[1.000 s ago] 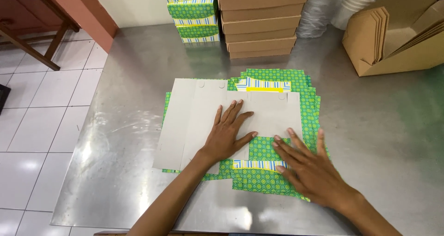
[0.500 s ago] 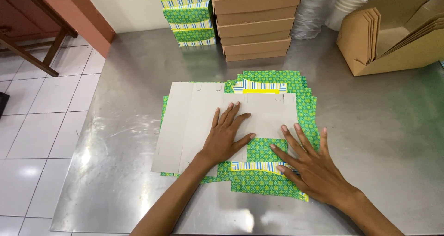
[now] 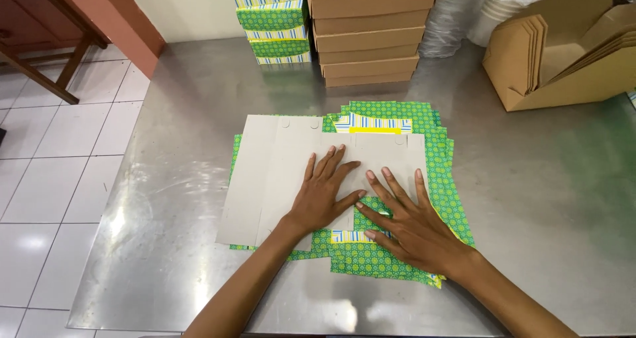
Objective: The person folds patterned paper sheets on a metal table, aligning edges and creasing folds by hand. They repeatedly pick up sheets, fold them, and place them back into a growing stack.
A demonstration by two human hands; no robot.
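While both palms are pressing flat, the left hand (image 3: pixel 322 197) is lying spread on the grey side of a flat cardboard box blank (image 3: pixel 278 172), fingers open, not gripping anything. The right hand (image 3: pixel 407 224) is resting just beside it w/ fingers splayed, partly on the blank's edge and partly on the green patterned stack (image 3: pixel 444 172) underneath. All of it is sitting mid steel table (image 3: pixel 550 199). Folded green boxes (image 3: pixel 271 20) and plain brown boxes (image 3: pixel 371 33) are piling up at the back, and an open carton w/ brown sheets (image 3: pixel 563 53) is sitting at the far right.
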